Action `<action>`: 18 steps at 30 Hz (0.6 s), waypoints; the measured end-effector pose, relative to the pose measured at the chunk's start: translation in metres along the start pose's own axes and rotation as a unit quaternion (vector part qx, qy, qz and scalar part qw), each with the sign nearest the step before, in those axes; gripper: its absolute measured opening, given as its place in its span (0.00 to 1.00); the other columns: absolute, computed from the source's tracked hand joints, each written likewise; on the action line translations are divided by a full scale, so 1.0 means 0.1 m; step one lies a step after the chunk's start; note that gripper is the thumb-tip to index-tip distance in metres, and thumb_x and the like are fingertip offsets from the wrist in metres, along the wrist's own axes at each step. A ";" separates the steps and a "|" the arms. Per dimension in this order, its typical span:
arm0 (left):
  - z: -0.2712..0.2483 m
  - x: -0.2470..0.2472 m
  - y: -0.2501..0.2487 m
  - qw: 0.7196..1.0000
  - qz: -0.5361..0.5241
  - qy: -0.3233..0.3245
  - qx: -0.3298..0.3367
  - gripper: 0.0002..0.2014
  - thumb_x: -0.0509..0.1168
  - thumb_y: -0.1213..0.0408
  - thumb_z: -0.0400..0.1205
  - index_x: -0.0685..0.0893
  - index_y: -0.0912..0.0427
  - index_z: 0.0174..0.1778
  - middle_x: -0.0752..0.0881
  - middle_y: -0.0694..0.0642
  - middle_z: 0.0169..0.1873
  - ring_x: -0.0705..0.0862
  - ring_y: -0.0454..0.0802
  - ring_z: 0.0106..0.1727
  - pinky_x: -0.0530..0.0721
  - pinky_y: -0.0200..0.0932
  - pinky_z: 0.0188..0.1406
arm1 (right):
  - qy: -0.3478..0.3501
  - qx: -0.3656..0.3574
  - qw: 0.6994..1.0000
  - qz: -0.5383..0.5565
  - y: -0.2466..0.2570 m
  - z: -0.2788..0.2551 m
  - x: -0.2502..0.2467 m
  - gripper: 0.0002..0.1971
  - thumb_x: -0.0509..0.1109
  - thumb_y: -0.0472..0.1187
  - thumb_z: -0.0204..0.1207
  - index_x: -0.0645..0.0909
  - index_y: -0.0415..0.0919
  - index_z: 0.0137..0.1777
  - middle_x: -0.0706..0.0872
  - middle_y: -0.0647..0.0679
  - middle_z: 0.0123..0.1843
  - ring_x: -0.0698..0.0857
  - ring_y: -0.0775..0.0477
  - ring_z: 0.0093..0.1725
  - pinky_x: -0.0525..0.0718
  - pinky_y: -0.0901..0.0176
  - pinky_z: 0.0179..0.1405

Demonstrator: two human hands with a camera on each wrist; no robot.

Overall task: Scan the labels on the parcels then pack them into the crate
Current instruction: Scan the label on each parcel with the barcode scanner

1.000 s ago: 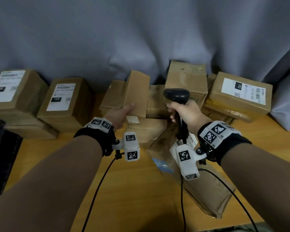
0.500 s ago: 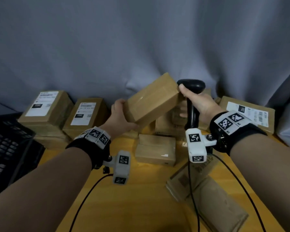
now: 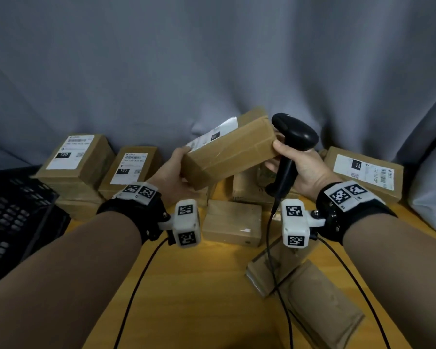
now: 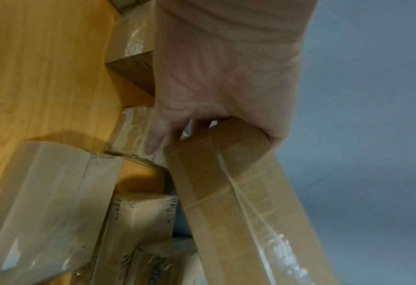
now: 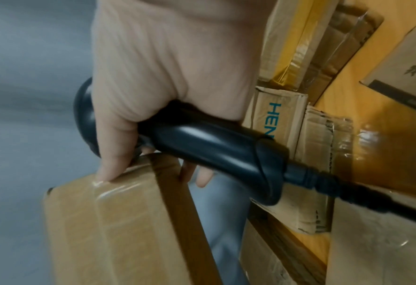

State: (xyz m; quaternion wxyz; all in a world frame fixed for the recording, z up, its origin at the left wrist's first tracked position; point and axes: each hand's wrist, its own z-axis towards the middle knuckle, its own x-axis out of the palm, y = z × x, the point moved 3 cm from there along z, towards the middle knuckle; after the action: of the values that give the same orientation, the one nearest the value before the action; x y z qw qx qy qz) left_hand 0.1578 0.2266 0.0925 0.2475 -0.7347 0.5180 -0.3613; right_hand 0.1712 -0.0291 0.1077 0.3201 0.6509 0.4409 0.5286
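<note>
My left hand (image 3: 180, 170) grips the left end of a brown taped parcel (image 3: 227, 153) and holds it tilted above the pile, right end higher. A white label (image 3: 212, 137) shows on its upper far face. My right hand (image 3: 287, 159) grips a black barcode scanner (image 3: 293, 137) by the handle, head up, and its thumb presses on the parcel's right end. In the left wrist view my left hand (image 4: 214, 131) clasps the parcel (image 4: 238, 192) with the thumb on top. The right wrist view shows my right hand (image 5: 148, 169), the scanner (image 5: 214, 152) and the parcel (image 5: 104, 231). The black crate (image 3: 13, 217) stands at the far left.
Two labelled parcels (image 3: 77, 157) (image 3: 131, 167) stand at the back left, and another labelled one (image 3: 363, 172) at the back right. A small box (image 3: 232, 222) lies under my hands on the wooden table (image 3: 199, 298). Padded envelopes (image 3: 315, 303) lie front right. A grey curtain hangs behind.
My left hand lifted the parcel off the pile and turned it until its label came into sight. My right hand rose with the scanner to the parcel's right end.
</note>
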 end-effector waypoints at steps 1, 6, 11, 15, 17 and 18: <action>-0.01 0.01 0.01 1.000 -0.004 0.009 -0.011 0.24 0.64 0.47 0.81 0.72 0.59 0.67 0.81 0.66 0.59 0.82 0.65 0.58 0.83 0.56 0.44 | -0.010 0.004 1.000 0.010 0.01 -0.02 0.00 0.26 0.78 0.38 0.69 0.79 0.40 0.69 0.87 0.39 0.64 0.87 0.40 0.62 0.86 0.42 0.60; -0.01 0.04 -0.04 0.998 -0.030 0.021 0.059 0.24 0.67 0.59 0.81 0.72 0.53 0.73 0.80 0.61 0.67 0.81 0.61 0.65 0.90 0.57 0.47 | -0.087 -0.010 0.996 0.016 0.03 -0.07 0.06 0.29 0.83 0.51 0.62 0.82 0.45 0.63 0.89 0.44 0.60 0.87 0.42 0.61 0.88 0.39 0.55; -0.07 0.08 -0.12 0.983 0.067 -0.008 0.171 0.24 0.65 0.63 0.84 0.68 0.57 0.75 0.82 0.54 0.63 0.85 0.50 0.56 0.88 0.48 0.50 | -0.072 0.000 0.997 -0.010 0.00 -0.07 0.03 0.27 0.81 0.48 0.67 0.79 0.45 0.65 0.89 0.45 0.60 0.87 0.44 0.61 0.88 0.43 0.57; -0.09 0.14 -0.15 0.983 0.035 -0.016 0.180 0.18 0.64 0.58 0.85 0.75 0.60 0.69 0.85 0.52 0.61 0.84 0.47 0.63 0.83 0.29 0.52 | -0.083 -0.004 0.996 0.020 -0.02 -0.07 0.09 0.25 0.79 0.44 0.70 0.79 0.42 0.66 0.90 0.43 0.59 0.89 0.44 0.58 0.90 0.47 0.52; -0.06 0.18 -0.16 0.985 0.001 -0.012 0.172 0.28 0.68 0.51 0.81 0.73 0.62 0.73 0.84 0.58 0.65 0.83 0.53 0.65 0.80 0.39 0.65 | -0.082 -0.002 0.996 0.030 -0.05 -0.09 0.18 0.21 0.79 0.43 0.72 0.80 0.42 0.64 0.90 0.42 0.58 0.89 0.44 0.57 0.91 0.47 0.50; -0.06 0.20 -0.16 0.989 -0.030 -0.001 0.143 0.34 0.72 0.48 0.77 0.71 0.61 0.75 0.84 0.59 0.65 0.84 0.55 0.63 0.80 0.46 0.68 | -0.076 0.002 0.997 0.032 -0.08 -0.09 0.22 0.21 0.78 0.43 0.72 0.80 0.42 0.64 0.90 0.42 0.58 0.89 0.44 0.57 0.91 0.47 0.50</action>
State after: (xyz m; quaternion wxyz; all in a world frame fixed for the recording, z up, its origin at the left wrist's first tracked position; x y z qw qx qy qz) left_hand 0.1669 0.2130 0.1134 0.3396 -0.7071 0.4386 -0.4386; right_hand 0.1614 -0.0062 0.1117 0.3344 0.7034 0.3956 0.4867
